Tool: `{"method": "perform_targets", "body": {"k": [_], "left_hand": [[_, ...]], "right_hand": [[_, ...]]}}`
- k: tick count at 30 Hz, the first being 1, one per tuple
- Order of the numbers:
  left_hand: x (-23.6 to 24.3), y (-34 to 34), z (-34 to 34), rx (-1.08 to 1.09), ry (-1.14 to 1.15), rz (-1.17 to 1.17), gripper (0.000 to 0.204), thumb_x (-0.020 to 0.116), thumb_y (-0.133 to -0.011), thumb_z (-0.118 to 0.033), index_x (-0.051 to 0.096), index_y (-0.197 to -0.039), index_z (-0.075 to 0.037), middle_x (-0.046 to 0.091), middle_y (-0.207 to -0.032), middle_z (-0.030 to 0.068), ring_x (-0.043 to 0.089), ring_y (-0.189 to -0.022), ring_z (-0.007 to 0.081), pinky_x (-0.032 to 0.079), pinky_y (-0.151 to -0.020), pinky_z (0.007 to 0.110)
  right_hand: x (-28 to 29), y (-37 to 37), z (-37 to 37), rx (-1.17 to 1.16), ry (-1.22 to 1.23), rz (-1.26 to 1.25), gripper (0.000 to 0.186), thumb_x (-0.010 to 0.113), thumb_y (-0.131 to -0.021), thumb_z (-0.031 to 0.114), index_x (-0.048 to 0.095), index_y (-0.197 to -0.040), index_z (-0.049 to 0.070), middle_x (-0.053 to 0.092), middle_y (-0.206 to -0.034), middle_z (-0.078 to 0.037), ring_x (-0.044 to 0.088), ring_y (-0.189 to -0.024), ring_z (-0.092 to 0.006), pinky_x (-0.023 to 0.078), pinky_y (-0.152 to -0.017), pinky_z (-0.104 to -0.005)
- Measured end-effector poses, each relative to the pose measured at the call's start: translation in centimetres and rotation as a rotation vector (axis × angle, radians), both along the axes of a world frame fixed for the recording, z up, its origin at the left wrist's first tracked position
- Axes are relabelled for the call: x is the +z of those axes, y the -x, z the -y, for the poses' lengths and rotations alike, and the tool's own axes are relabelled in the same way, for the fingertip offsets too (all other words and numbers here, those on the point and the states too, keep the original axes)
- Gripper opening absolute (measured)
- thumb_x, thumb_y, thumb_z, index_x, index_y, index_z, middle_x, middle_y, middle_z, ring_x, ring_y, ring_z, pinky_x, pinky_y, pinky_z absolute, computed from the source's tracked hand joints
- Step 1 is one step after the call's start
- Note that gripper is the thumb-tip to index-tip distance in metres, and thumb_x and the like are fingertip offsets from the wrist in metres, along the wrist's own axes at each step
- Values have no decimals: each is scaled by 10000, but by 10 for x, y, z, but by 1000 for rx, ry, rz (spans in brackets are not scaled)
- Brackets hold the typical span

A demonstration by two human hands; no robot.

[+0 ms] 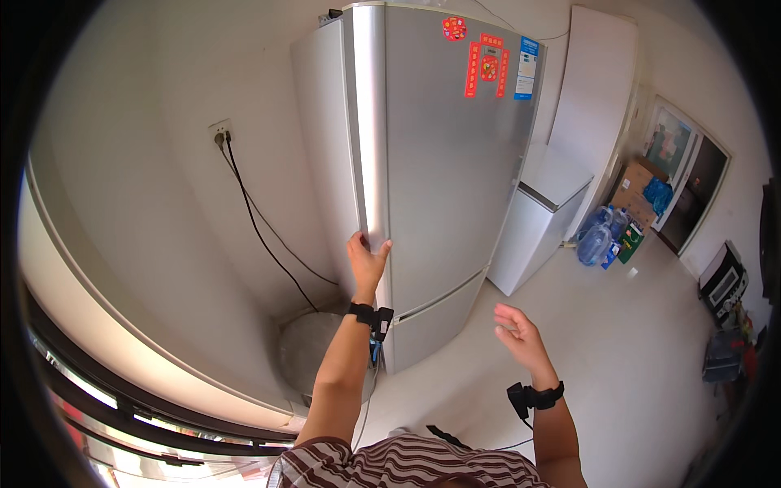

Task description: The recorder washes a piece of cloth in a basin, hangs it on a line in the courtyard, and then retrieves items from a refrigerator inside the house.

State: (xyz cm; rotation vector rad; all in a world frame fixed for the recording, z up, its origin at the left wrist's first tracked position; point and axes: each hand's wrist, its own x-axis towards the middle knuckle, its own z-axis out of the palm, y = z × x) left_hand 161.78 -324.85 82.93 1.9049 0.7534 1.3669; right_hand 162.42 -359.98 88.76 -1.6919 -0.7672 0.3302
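A tall silver refrigerator (451, 154) stands in front of me, its upper door shut against the body and a smaller door below. My left hand (369, 259) grips the rounded left edge of the upper door, low down. The thumb lies toward the front face, and the fingers reach round to the side, partly hidden. To the right of the refrigerator, my right hand (518, 332) hangs in the air above the floor. Its fingers are stretched out, the thumb is a little apart, and it holds nothing. Both wrists wear black straps with small black boxes.
A white chest freezer (541, 220) stands right of the refrigerator. Beyond it are blue water jugs (596, 240) and a cardboard box (634, 193). Black cords run from a wall socket (220, 130) down behind a round grey lid (309, 350). A microwave-like appliance (722, 281) sits far right.
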Motion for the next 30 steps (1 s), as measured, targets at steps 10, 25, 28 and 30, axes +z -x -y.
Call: {"method": "perform_targets", "body": {"k": [10, 25, 28, 30], "left_hand": [[12, 48, 66, -127, -109, -54, 600, 780, -586, -222, 441, -1012, 32, 481, -964, 171, 483, -871, 307, 415, -771, 364], [-15, 0, 197, -1285, -81, -73, 389, 593, -777, -104, 477, -1144, -54, 474, -1201, 120, 469, -1082, 286, 396, -886, 339], [-17, -42, 160, -870, 21, -119, 417, 604, -772, -102, 456, -1159, -52, 493, -1144, 121, 488, -1050, 248, 423, -831, 328], [-18, -73, 124, -660, 37, -84, 450, 615, -766, -114, 439, -1176, -55, 499, -1111, 123, 492, -1038, 230, 433, -810, 323]], "right_hand": [[6, 18, -63, 75, 112, 144, 638, 598, -789, 134, 257, -1325, 75, 380, -1290, -163, 409, -1166, -248, 403, -864, -381], [-31, -50, 118, -754, -252, 277, 673, 470, -824, 99, 67, -1353, -7, 229, -1354, -169, 273, -1225, -256, 203, -1012, -334], [-42, -103, 154, -943, -211, 392, 572, 415, -895, 197, 124, -1340, -15, 255, -1339, -183, 281, -1218, -264, 208, -1007, -329], [-54, -138, 172, -1030, -189, 411, 554, 404, -908, 224, 146, -1334, -18, 261, -1333, -190, 284, -1215, -270, 209, -1005, -330]]}}
